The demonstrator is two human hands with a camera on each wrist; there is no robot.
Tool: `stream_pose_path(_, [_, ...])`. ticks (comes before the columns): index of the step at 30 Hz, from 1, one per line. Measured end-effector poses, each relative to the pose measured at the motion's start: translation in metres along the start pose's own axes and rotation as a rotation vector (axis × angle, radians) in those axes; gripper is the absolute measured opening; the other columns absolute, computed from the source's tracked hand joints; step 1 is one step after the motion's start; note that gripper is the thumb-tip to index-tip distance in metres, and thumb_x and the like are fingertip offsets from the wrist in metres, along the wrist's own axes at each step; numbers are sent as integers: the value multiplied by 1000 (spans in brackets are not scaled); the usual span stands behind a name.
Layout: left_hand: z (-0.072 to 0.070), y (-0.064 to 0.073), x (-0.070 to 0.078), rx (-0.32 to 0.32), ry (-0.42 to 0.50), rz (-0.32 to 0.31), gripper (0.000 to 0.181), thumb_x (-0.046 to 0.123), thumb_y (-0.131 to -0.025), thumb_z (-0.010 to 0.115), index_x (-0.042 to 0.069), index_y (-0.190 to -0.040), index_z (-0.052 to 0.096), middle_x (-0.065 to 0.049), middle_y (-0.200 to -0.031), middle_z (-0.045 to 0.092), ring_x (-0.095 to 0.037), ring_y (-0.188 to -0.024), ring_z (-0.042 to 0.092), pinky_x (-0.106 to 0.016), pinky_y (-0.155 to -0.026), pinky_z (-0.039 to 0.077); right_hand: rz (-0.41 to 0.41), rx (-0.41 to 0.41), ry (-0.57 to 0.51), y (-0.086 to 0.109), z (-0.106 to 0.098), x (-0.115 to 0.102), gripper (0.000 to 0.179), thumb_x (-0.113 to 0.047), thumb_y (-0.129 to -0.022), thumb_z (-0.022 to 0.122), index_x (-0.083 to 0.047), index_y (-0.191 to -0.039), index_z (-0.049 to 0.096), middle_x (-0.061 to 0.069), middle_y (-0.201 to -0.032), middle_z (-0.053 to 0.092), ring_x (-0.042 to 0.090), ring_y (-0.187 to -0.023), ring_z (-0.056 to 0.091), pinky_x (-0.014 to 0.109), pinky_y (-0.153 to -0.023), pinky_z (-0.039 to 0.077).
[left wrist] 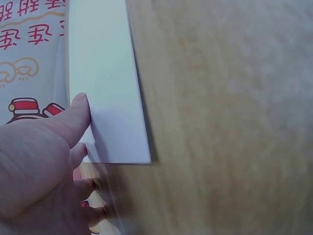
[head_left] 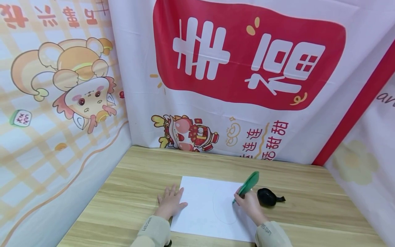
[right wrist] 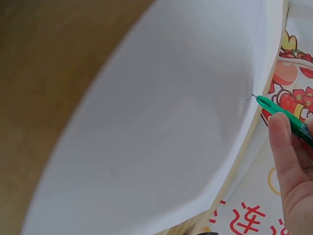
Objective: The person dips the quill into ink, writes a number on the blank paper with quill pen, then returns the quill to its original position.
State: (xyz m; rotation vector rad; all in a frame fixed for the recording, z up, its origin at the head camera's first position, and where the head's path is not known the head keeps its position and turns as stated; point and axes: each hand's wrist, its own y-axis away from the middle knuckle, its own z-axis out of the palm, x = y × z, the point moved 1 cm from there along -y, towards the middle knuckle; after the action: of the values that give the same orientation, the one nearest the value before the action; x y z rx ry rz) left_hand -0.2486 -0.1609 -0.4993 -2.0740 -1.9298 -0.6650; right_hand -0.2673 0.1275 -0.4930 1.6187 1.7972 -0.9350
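Note:
A white sheet of paper (head_left: pixel 200 209) lies on the wooden table. My left hand (head_left: pixel 170 203) rests at its left edge with fingers spread, the thumb (left wrist: pixel 78 115) touching the paper. Over the right part of the sheet, my right hand (head_left: pixel 250 205) pinches a green pen (head_left: pixel 249 182) with a broad, leaf-like top. In the right wrist view, the tip of this pen (right wrist: pixel 274 106) meets the paper beside a thin drawn line (right wrist: pixel 248 78). From the head view, the line looks like a faint, large rounded curve (head_left: pixel 213 202).
Just right of the right hand sits a black rounded object (head_left: pixel 267 197) with a short narrow tab; its kind is unclear. Printed cloth hangs (head_left: pixel 139 103) behind the wood-grain table (head_left: pixel 314 212) and along both sides.

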Motion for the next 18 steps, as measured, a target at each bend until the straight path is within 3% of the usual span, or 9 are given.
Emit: stream_pose_path(18, [-1,0,1,-2,-21,2,61,34,-89,58,6,-139,39,-26,-147,18,-50,-131,6,-71,-96,0,11,-4,20,-2,3,0,7,-3,-85,60,-5,-79,57,-1,-60,55,12,-55,51,25,-50,46])
